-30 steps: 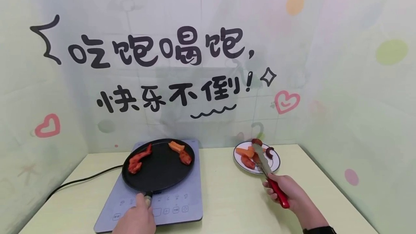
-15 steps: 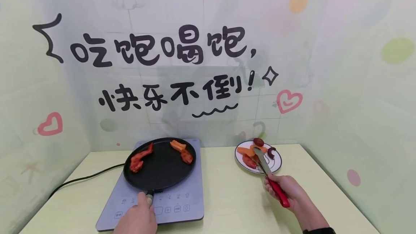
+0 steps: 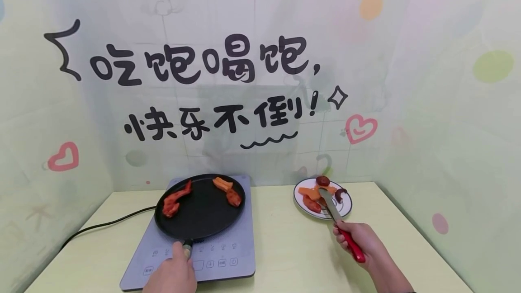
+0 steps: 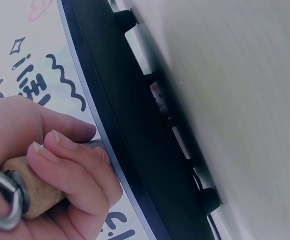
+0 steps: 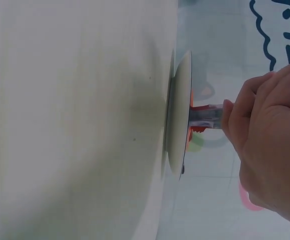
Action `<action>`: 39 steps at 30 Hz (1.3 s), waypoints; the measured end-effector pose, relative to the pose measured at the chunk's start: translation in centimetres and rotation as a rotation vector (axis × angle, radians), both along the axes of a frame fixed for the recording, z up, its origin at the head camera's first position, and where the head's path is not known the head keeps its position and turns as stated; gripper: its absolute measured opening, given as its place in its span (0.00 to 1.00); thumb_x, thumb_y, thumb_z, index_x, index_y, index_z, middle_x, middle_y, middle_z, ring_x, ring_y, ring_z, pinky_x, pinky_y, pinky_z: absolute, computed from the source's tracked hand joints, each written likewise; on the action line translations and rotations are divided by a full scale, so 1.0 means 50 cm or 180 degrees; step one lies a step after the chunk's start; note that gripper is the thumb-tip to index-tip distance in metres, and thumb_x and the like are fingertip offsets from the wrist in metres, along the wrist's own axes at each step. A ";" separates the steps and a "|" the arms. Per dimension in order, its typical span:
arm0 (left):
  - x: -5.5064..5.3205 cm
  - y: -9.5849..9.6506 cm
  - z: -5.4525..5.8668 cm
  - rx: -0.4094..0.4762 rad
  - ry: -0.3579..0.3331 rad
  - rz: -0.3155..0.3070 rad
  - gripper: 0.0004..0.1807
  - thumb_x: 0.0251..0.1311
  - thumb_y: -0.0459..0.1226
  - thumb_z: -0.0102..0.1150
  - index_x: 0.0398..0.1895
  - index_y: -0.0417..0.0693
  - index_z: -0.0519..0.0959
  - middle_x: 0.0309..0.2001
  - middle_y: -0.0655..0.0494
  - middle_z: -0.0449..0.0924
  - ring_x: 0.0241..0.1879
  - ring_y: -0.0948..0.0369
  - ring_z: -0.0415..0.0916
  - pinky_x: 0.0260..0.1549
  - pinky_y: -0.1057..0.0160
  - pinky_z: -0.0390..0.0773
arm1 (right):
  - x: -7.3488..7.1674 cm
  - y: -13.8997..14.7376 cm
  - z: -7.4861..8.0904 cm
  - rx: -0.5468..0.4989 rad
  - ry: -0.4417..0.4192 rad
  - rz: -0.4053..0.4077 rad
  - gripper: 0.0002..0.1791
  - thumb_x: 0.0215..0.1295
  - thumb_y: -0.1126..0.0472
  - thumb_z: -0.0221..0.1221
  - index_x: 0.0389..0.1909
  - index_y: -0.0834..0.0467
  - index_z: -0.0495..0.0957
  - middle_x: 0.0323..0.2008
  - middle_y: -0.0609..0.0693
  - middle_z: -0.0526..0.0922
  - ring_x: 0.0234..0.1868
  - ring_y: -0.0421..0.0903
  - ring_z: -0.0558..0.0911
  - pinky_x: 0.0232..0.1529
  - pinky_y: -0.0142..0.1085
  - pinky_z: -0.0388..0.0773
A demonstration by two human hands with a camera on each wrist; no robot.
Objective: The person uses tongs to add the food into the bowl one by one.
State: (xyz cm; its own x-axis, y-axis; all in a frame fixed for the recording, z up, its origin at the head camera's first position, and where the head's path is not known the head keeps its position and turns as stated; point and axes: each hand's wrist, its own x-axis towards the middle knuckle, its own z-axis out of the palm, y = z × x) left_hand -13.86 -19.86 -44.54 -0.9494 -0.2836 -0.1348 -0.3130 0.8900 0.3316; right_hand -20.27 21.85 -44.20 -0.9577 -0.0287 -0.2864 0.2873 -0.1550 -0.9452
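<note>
My left hand (image 3: 172, 275) grips the handle of a black flat pan (image 3: 199, 211) standing on an induction cooker; the left wrist view shows fingers curled round its wooden handle (image 4: 39, 185). In the pan lie a reddish chicken wing (image 3: 172, 201) at left and a meat piece (image 3: 233, 198) beside orange strips (image 3: 222, 183) at right. My right hand (image 3: 360, 241) holds red-handled metal tongs (image 3: 333, 210), their tips among orange strips (image 3: 309, 192) on a white plate (image 3: 346, 203). Also there are a reddish meat piece (image 3: 311, 204), a round dark-red piece (image 3: 323, 180) and a dark curved piece (image 3: 340, 195).
The grey induction cooker (image 3: 242, 238) has touch buttons along its front, and a black cable (image 3: 106, 225) runs from it to the left. Printed fabric walls (image 3: 260, 162) enclose the pale table (image 3: 277, 238) at the back and sides.
The tongs' tips have drawn back from the round dark-red piece toward the plate's middle, and that piece stays at the far rim. My left hand keeps its hold on the pan handle.
</note>
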 end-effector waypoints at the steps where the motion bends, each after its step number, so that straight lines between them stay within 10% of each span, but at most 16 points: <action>1: 0.000 0.001 0.001 0.0002 -0.0010 0.0001 0.22 0.77 0.40 0.56 0.58 0.30 0.63 0.26 0.46 0.75 0.24 0.52 0.73 0.29 0.53 0.69 | 0.002 0.001 0.000 0.0011 0.0023 0.0021 0.13 0.83 0.63 0.49 0.56 0.69 0.70 0.32 0.48 0.82 0.24 0.32 0.73 0.25 0.21 0.72; 39: 0.002 0.001 0.000 0.0000 0.0060 -0.0031 0.21 0.76 0.40 0.56 0.55 0.31 0.63 0.24 0.47 0.74 0.23 0.52 0.73 0.28 0.54 0.68 | 0.015 -0.001 0.012 0.0396 0.0242 -0.0142 0.18 0.82 0.63 0.50 0.59 0.74 0.71 0.32 0.49 0.81 0.22 0.32 0.68 0.21 0.22 0.65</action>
